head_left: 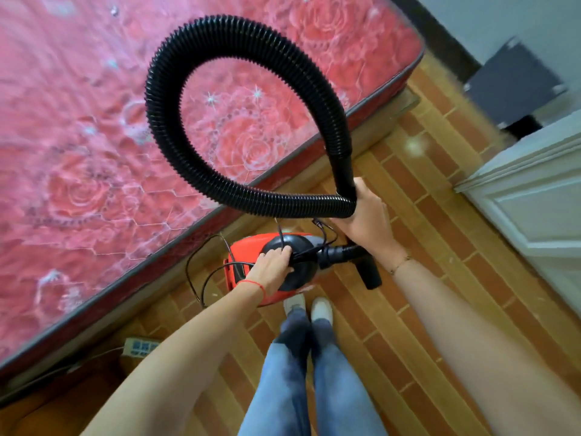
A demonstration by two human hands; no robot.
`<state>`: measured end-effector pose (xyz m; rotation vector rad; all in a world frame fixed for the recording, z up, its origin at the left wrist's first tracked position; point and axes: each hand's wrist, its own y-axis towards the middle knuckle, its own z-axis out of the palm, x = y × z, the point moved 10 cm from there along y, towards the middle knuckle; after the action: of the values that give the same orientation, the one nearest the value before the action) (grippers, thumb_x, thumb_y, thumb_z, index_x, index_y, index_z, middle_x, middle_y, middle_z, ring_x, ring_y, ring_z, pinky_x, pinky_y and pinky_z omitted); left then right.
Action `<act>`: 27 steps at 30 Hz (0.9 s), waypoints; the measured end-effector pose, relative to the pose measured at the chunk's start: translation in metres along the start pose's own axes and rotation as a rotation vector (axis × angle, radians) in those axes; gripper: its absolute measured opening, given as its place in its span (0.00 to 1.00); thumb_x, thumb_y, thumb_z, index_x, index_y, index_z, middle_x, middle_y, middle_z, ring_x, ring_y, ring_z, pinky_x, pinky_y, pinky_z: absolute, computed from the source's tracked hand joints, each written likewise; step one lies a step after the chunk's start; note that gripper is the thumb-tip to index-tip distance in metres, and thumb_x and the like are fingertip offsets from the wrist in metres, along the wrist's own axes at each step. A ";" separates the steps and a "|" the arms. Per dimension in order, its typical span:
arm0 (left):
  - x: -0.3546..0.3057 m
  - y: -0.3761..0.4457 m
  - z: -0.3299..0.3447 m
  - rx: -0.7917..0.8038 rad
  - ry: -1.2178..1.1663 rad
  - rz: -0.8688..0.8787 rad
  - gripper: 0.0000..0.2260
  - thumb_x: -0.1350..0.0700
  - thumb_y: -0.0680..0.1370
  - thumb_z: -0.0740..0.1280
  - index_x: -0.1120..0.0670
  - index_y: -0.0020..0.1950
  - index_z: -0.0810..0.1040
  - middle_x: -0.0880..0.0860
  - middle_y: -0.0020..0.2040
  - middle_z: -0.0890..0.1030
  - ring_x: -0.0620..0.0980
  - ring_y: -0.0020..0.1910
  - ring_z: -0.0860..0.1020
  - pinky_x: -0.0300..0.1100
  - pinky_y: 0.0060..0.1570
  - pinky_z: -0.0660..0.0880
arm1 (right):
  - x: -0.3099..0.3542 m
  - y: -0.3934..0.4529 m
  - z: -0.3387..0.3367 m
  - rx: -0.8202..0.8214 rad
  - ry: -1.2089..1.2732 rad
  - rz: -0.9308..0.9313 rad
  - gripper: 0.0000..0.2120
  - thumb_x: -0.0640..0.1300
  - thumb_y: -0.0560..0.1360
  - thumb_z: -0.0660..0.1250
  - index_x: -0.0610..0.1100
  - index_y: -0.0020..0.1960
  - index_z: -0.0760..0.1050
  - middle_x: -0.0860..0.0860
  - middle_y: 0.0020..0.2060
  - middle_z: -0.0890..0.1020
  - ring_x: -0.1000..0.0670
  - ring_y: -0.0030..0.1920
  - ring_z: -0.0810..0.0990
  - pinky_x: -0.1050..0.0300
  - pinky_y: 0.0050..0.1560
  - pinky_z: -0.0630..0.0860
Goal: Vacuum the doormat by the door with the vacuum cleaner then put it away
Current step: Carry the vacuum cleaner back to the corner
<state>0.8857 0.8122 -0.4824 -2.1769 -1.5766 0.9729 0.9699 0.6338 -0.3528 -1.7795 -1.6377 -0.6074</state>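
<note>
A small red and black vacuum cleaner [251,247] hangs above the tiled floor in front of my feet. My left hand [272,262] grips its black top handle together with loops of the thin black power cord [195,272]. The ribbed black hose [163,121] rises in a big loop over the bed. My right hand [364,212] holds the hose where both of its ends cross, near the smooth cuff. A black nozzle [371,272] sticks out on the body's right side. No doormat is in view.
A bed with a red rose-patterned mattress [94,136] fills the left. A white power strip [141,346] lies on the floor by the bed frame. A white panelled door [540,209] stands to the right, with a dark box [515,86] beyond it. Orange brick-patterned floor [424,278] runs between them.
</note>
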 end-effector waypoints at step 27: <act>-0.260 0.049 -0.194 0.099 0.390 0.512 0.09 0.56 0.79 0.63 0.59 0.55 0.69 0.60 0.52 0.77 0.60 0.51 0.76 0.51 0.44 0.71 | -0.020 -0.055 -0.326 -0.553 0.170 0.361 0.17 0.49 0.69 0.72 0.50 0.54 0.70 0.54 0.40 0.80 0.53 0.41 0.80 0.56 0.40 0.78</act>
<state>1.0041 0.5860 -0.2769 -2.5553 -0.7983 0.6659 0.9400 0.3867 -0.1343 -2.2667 -1.0508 -1.0751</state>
